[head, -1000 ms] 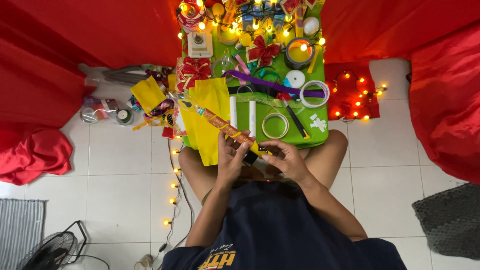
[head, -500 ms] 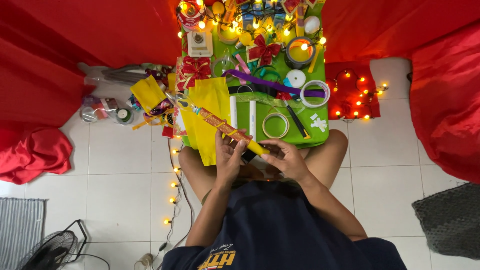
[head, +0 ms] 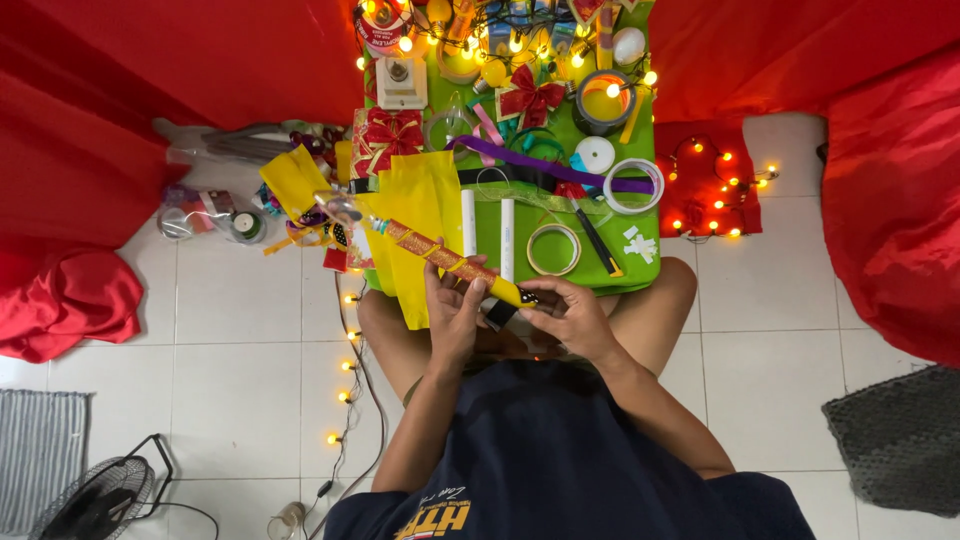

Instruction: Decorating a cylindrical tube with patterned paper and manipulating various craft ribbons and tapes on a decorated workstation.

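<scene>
Both hands meet before the lap — left hand (head: 455, 315) curled, right hand (head: 572, 318) fingers pinching.

A white-tiled floor hemmed in by red cloth and small warm lights.

Glossy white floor tiles (head: 250, 330) run under draped red fabric (head: 150, 90) on the left, top and right. A string of glowing fairy lights (head: 345, 370) trails down the floor; a black floor fan (head: 95, 500) sits bottom left beside a grey striped mat (head: 40, 455), and a dark grey mat (head: 895, 440) lies bottom right.
</scene>
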